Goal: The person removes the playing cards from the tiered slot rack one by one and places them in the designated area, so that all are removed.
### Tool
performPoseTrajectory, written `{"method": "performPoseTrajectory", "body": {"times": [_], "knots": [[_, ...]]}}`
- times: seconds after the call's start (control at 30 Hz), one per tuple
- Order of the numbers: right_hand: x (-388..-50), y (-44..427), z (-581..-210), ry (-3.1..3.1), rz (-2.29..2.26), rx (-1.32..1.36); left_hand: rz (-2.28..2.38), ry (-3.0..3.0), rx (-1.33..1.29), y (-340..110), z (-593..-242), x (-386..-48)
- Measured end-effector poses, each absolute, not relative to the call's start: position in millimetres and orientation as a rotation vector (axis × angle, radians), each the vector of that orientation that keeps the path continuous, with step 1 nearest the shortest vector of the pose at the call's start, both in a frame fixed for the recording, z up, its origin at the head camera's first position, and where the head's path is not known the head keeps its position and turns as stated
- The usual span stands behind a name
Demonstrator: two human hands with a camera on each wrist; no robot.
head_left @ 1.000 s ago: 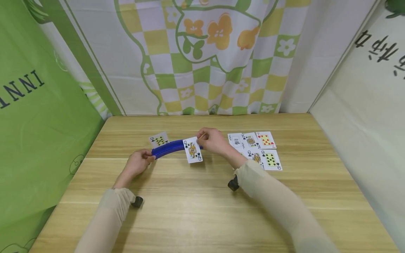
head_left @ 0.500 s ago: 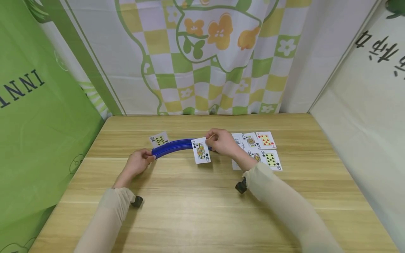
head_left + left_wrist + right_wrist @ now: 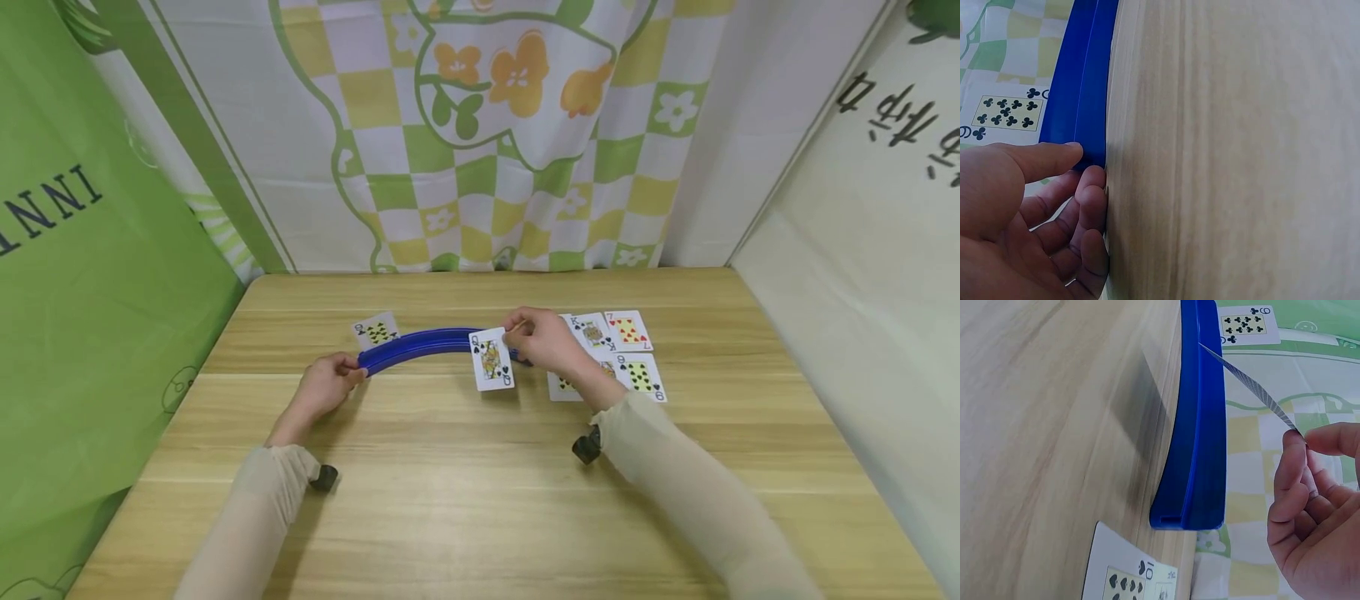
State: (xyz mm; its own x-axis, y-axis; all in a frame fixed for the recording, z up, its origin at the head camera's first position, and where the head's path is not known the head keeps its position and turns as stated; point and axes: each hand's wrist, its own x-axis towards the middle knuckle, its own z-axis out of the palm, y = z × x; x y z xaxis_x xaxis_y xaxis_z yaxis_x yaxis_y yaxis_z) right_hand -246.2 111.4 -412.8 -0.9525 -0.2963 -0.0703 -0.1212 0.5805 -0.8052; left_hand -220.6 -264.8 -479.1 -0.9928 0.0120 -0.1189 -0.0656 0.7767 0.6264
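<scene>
A curved blue playing-card holder (image 3: 431, 343) lies across the far middle of the table. My left hand (image 3: 326, 387) pinches its left end, thumb on top in the left wrist view. Near that end a nine of clubs (image 3: 1007, 112) stands upright at the holder. My right hand (image 3: 547, 337) pinches a queen of spades (image 3: 492, 360) by its upper right corner, face toward the head camera, before the holder's right part. Edge-on in the right wrist view, this queen (image 3: 1254, 387) slants over the holder's groove; I cannot tell whether it touches.
Several face-up cards lie right of the holder in two rows, partly behind my right hand. Among them are a king (image 3: 594, 335), a seven of hearts (image 3: 628, 332), a nine of spades (image 3: 641, 377) and a ten of spades (image 3: 1124, 584). A curtain (image 3: 487, 200) hangs behind the table.
My right hand has moved steadily right along the holder with the queen of spades, covering more of the cards there. The left hand and the holder have stayed in place.
</scene>
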Motion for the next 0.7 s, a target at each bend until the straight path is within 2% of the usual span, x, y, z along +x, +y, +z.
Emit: {"method": "performPoseTrajectory", "body": {"times": [0.7], "knots": [[-231,144,-415,2.604,-1.293,-0.296,1.012,2.840,-0.035,-267,-481,-222]]}}
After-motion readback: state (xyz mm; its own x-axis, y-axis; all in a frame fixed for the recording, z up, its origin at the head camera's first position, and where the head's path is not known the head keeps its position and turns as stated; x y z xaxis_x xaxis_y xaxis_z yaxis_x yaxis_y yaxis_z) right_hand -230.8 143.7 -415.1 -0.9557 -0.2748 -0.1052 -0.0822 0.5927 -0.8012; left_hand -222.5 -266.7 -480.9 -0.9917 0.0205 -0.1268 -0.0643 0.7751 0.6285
